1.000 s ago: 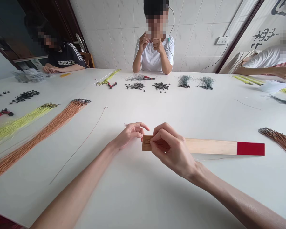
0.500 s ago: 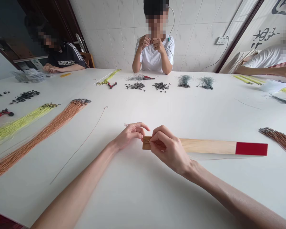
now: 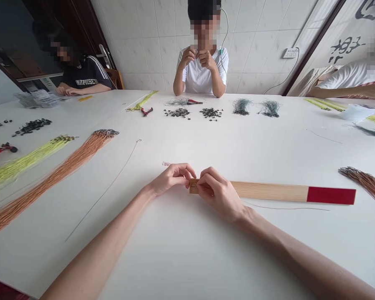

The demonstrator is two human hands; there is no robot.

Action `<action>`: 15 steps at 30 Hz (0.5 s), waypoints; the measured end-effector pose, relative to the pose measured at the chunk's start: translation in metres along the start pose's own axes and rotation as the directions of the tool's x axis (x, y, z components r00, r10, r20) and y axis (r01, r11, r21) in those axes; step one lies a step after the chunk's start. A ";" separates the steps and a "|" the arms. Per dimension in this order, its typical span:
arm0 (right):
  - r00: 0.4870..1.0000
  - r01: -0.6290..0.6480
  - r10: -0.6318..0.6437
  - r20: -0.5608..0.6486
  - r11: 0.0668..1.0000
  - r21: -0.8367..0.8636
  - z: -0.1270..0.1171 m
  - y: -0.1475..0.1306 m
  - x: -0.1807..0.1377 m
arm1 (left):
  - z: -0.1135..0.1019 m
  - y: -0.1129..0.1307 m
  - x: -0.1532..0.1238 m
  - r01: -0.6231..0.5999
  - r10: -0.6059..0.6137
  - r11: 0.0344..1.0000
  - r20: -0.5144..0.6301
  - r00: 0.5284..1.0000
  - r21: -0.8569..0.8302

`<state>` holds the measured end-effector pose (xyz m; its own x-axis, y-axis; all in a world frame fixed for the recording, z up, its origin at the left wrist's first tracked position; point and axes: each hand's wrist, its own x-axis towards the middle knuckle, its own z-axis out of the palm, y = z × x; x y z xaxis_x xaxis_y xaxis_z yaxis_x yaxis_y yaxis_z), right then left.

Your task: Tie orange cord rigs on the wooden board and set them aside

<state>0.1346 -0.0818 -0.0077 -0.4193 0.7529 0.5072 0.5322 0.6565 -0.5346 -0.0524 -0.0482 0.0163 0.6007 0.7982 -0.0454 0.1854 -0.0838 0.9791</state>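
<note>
A long flat wooden strip (image 3: 268, 191) with a red right end lies in front of me on the table. At its left end, my right hand (image 3: 221, 196) is closed in a pinch. A thin brown line (image 3: 287, 208) runs out from under that hand, below the strip; the pinched part is hidden. My left hand (image 3: 174, 180) is closed too, thumb and index fingertips together at the strip's left tip. Whatever is between them is too small to make out. Several small reddish coils (image 3: 166, 163) lie just beyond my left hand.
On the left lie an orange line bundle (image 3: 78, 166), a yellow line bundle (image 3: 28, 160) and a single loose line (image 3: 108, 189). A brown bundle (image 3: 362, 177) lies at right. Opposite are small black parts (image 3: 211, 112) and red-handled pliers (image 3: 146, 111). Other people sit around the table.
The wooden strip has shifted slightly right. My left fingertips have closed in toward its left end, and more of the thin line shows below the strip.
</note>
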 end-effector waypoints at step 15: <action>0.995 0.052 -0.045 0.087 0.996 -0.075 0.002 0.000 0.002 | 0.007 0.002 0.000 0.009 -0.006 0.993 -0.029 1.000 0.117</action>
<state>0.1327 -0.0801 -0.0078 -0.5052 0.7236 0.4703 0.5635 0.6893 -0.4553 -0.0467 -0.0525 0.0168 0.5770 0.8155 -0.0457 0.2808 -0.1455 0.9487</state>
